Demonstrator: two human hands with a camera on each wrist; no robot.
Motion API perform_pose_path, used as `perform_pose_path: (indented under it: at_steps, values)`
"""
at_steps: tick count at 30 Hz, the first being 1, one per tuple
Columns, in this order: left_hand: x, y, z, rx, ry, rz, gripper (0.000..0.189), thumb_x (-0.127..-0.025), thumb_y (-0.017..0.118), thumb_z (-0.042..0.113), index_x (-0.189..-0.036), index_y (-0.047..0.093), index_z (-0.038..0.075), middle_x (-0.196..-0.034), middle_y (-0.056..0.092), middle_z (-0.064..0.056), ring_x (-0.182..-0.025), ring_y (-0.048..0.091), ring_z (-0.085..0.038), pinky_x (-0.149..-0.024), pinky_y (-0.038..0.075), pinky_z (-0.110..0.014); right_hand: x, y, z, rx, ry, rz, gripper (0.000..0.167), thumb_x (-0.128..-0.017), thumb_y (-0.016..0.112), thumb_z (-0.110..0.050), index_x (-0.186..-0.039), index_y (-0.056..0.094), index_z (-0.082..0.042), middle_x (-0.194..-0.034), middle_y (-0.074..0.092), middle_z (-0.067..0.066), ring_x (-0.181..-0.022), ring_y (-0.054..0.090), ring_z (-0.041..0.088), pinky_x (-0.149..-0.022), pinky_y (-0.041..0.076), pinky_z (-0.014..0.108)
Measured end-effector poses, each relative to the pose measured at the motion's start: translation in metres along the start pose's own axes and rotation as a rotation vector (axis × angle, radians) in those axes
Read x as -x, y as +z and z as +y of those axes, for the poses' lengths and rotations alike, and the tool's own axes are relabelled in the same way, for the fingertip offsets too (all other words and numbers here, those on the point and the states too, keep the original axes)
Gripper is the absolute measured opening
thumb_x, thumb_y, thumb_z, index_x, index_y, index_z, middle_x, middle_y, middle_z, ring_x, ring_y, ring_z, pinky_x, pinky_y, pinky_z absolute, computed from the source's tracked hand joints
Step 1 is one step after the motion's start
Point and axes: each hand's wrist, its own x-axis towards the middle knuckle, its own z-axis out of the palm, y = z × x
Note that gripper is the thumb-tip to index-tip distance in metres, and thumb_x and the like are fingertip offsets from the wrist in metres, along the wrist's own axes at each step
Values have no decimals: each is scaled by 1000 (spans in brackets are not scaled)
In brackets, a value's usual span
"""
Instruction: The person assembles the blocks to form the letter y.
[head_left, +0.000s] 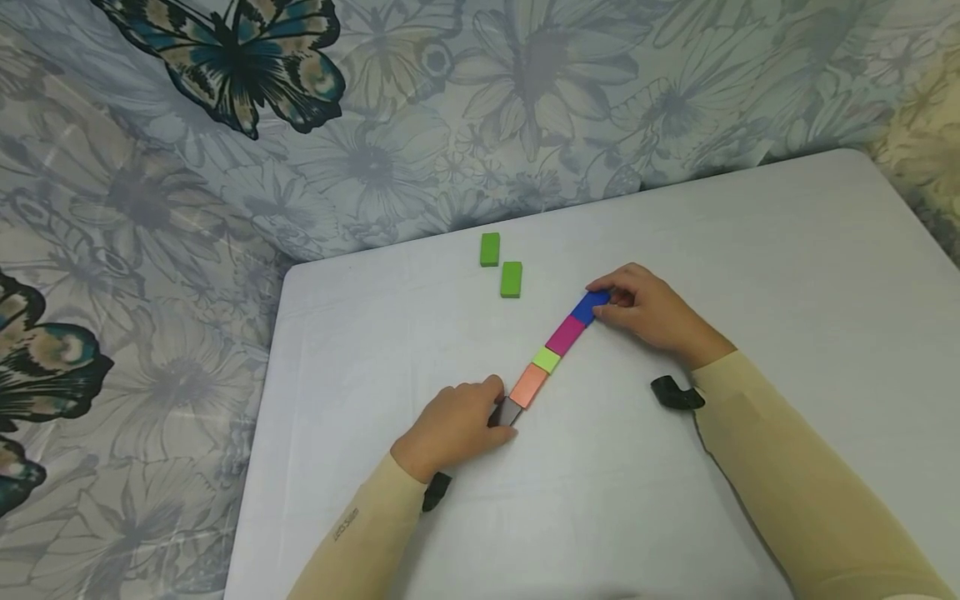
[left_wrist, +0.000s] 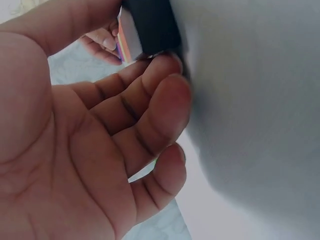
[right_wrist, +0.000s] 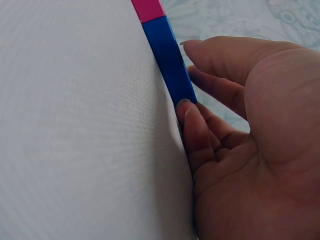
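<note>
A straight row of blocks runs diagonally over the white table: a dark grey block (head_left: 511,412), an orange block (head_left: 528,386), a small lime block (head_left: 547,360), a magenta block (head_left: 566,335) and a blue block (head_left: 588,307). At the near end, my left hand (head_left: 459,427) holds the grey block between thumb and fingers. In the left wrist view its dark end (left_wrist: 155,27) sits just above the curled fingertips. My right hand (head_left: 651,310) pinches the far end of the blue block, thumb and forefinger on opposite sides. The right wrist view shows other fingertips (right_wrist: 194,132) at the block's end.
Two green blocks, one farther back (head_left: 490,249) and one nearer (head_left: 512,280), lie separately left of the row's far end. The white table (head_left: 360,333) meets a flower-and-butterfly patterned cloth (head_left: 375,167) at its back and left edges. Black wrist devices (head_left: 677,393) hang at both sleeves.
</note>
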Motion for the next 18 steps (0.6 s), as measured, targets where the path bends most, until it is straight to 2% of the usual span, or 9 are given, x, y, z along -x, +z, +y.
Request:
perform_pose_path:
  at_steps: [12, 18]
  values:
    - [-12, 13, 4, -26, -5, 171, 29, -97, 83, 33, -90, 61, 15, -66, 51, 6, -57, 45, -11, -52, 38, -29, -2, -1, 0, -6, 11, -1, 33, -101, 79, -10, -134, 74, -4, -117, 61, 12, -102, 55, 26, -87, 44, 33]
    - [-15, 15, 6, -37, 35, 248, 27, -94, 82, 26, -82, 60, 16, -64, 48, 8, -55, 43, -10, -51, 35, -29, -1, 0, 0, -4, -2, 3, 33, -101, 79, -11, -134, 74, -4, -116, 61, 13, -101, 54, 26, -86, 43, 33]
